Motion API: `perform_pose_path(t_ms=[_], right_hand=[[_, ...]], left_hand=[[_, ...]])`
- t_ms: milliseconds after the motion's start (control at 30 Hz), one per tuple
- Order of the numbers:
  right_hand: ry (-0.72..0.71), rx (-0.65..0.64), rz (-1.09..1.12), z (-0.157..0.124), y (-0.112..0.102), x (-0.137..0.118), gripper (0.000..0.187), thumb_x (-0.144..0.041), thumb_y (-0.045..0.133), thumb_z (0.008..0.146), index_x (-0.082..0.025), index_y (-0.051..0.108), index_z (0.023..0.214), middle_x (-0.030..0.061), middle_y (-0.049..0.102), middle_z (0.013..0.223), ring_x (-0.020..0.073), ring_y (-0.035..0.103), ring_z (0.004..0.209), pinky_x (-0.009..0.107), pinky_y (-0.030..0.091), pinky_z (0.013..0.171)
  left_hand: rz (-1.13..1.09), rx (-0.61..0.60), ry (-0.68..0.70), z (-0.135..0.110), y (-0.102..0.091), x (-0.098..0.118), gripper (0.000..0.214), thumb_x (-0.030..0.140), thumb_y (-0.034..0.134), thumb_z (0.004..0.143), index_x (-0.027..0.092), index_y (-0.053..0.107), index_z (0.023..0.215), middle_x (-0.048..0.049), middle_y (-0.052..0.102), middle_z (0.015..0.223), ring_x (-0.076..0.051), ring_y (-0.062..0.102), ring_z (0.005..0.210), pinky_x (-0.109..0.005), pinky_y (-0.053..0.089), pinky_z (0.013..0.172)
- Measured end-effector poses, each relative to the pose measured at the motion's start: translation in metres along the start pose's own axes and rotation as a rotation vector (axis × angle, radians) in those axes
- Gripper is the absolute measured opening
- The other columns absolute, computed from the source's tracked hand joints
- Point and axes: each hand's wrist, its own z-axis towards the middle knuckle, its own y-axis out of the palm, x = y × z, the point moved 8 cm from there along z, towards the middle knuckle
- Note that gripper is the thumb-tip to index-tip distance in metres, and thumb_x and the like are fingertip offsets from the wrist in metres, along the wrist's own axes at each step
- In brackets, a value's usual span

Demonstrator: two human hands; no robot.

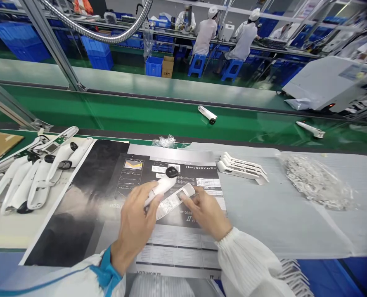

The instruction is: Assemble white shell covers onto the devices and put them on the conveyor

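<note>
My left hand [139, 218] is closed round a white handheld device body [164, 183] with a black round end. In my right hand [206, 212], thumb and fingers pinch the upper end of a long white plastic cover [174, 202] that has a rectangular window. The cover's lower end lies close by my left thumb; whether it touches the body is hard to tell. Both parts are held over a dark printed sheet [102, 206]. To the right rests a small stack of white covers [242, 167].
Several white device bodies [47, 177] lie at the left, some with circuit boards showing. A bag of small clear parts [319, 179] sits on the right. Behind the bench runs a green conveyor [140, 113] carrying two white devices [206, 113]. Co-workers [204, 35] sit farther back.
</note>
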Motion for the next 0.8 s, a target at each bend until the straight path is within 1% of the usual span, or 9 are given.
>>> perform_pose_path(t_ms=[100, 167, 267, 367, 500, 600, 700, 733, 800], right_hand=[[-0.119, 0.045, -0.058, 0.000, -0.021, 0.001, 0.061, -0.043, 0.073, 0.074, -0.021, 0.051, 0.126, 0.0047, 0.069, 0.091, 0.0224, 0.060, 0.072, 0.039, 0.048, 0.072], [-0.259, 0.006, -0.047, 0.007, -0.026, -0.003, 0.062, -0.035, 0.074, 0.073, -0.025, 0.052, 0.130, 0.0061, 0.067, 0.111, 0.0226, 0.062, 0.085, 0.040, 0.048, 0.081], [-0.417, -0.172, 0.079, 0.019, -0.015, -0.006, 0.050, -0.028, 0.067, 0.081, -0.029, 0.055, 0.129, 0.0031, 0.067, 0.119, 0.0224, 0.061, 0.105, 0.038, 0.046, 0.093], [-0.433, -0.207, 0.201, 0.029, -0.013, -0.002, 0.040, -0.027, 0.070, 0.079, -0.028, 0.062, 0.118, 0.0011, 0.070, 0.115, 0.0214, 0.065, 0.101, 0.038, 0.047, 0.094], [-0.337, -0.162, 0.353, 0.026, -0.021, -0.001, 0.040, -0.032, 0.080, 0.070, -0.025, 0.067, 0.106, 0.0024, 0.074, 0.102, 0.0244, 0.066, 0.096, 0.041, 0.049, 0.092], [-0.247, -0.142, 0.673, 0.014, -0.025, -0.018, 0.039, -0.045, 0.074, 0.077, -0.023, 0.067, 0.109, 0.0065, 0.072, 0.106, 0.0255, 0.064, 0.104, 0.040, 0.049, 0.094], [0.022, -0.179, 1.112, 0.005, -0.001, -0.031, 0.044, -0.061, 0.057, 0.085, -0.021, 0.067, 0.100, 0.0062, 0.070, 0.089, 0.0227, 0.066, 0.091, 0.038, 0.052, 0.086], [0.140, -0.193, 1.240, 0.003, 0.012, -0.033, 0.044, -0.063, 0.053, 0.085, -0.021, 0.066, 0.089, 0.0034, 0.066, 0.074, 0.0207, 0.065, 0.076, 0.037, 0.053, 0.079], [0.311, -0.188, 1.412, 0.000, 0.034, -0.038, 0.044, -0.061, 0.048, 0.087, -0.022, 0.058, 0.070, -0.0037, 0.046, 0.048, 0.0160, 0.051, 0.050, 0.036, 0.053, 0.067]], left_hand=[[0.068, -0.017, 0.088, -0.009, 0.016, 0.012, 0.025, 0.027, 0.051, 0.096, 0.023, 0.058, 0.120, -0.0074, 0.066, 0.118, -0.024, 0.059, 0.111, -0.039, 0.046, 0.094], [0.143, -0.053, 0.167, -0.014, 0.033, 0.019, 0.025, 0.024, 0.051, 0.096, 0.022, 0.057, 0.120, -0.0077, 0.067, 0.117, -0.025, 0.059, 0.111, -0.041, 0.045, 0.094], [0.241, -0.123, 0.250, -0.020, 0.060, 0.022, 0.024, 0.021, 0.051, 0.096, 0.019, 0.057, 0.119, -0.0073, 0.069, 0.116, -0.028, 0.057, 0.111, -0.045, 0.044, 0.092], [0.267, -0.143, 0.276, -0.022, 0.072, 0.018, 0.025, 0.020, 0.051, 0.095, 0.018, 0.055, 0.120, -0.0080, 0.068, 0.119, -0.029, 0.055, 0.113, -0.046, 0.045, 0.092], [0.177, -0.176, 0.288, -0.021, 0.069, 0.019, 0.026, 0.023, 0.047, 0.098, 0.018, 0.051, 0.123, -0.0100, 0.065, 0.121, -0.027, 0.055, 0.116, -0.043, 0.048, 0.095], [0.019, -0.250, 0.172, -0.018, 0.066, 0.026, 0.030, 0.028, 0.037, 0.101, 0.018, 0.045, 0.128, -0.0132, 0.061, 0.122, -0.024, 0.061, 0.105, -0.039, 0.052, 0.084], [0.019, -0.377, 0.086, -0.023, 0.073, 0.037, 0.036, 0.035, 0.031, 0.102, 0.019, 0.042, 0.132, -0.0138, 0.064, 0.114, -0.025, 0.066, 0.091, -0.037, 0.052, 0.071], [0.073, -0.399, 0.069, -0.025, 0.075, 0.038, 0.038, 0.038, 0.033, 0.101, 0.018, 0.043, 0.131, -0.0141, 0.066, 0.110, -0.026, 0.067, 0.087, -0.037, 0.052, 0.069], [0.140, -0.404, 0.041, -0.028, 0.074, 0.035, 0.039, 0.043, 0.039, 0.099, 0.017, 0.049, 0.126, -0.0142, 0.070, 0.101, -0.029, 0.069, 0.079, -0.039, 0.051, 0.065]])
